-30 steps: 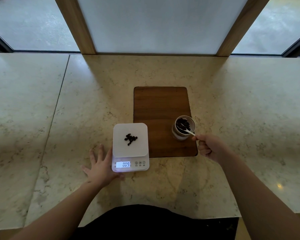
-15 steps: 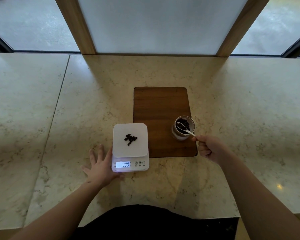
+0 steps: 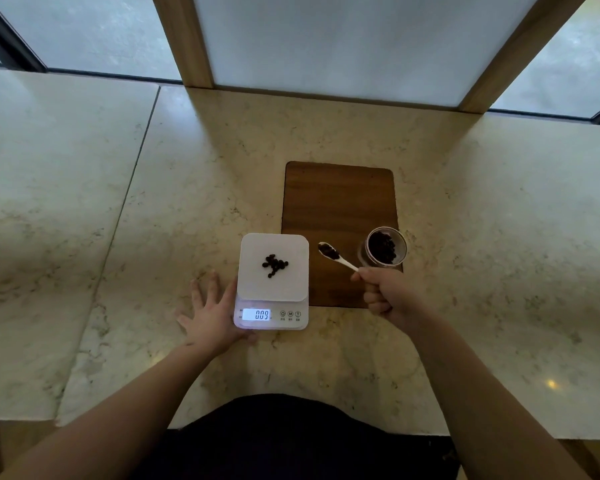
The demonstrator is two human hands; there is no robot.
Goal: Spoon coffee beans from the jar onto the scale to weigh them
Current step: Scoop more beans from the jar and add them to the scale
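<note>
A white digital scale stands on the marble counter with a small heap of coffee beans on its platform; its lit display reads 009. My left hand lies flat, fingers spread, against the scale's left side. My right hand grips the handle of a white spoon whose bowl holds beans and hovers between the scale and the jar. The glass jar, open and holding dark beans, stands on the near right corner of a wooden board.
The marble counter runs wide to both sides, with a seam on the left. A wood-framed white panel rises at the back edge, and glass lies beyond it. The counter's front edge is close to my body.
My right hand has lifted the spoon out of the jar with beans in it and carried it left toward the scale. My left hand and the scale reading are unchanged.
</note>
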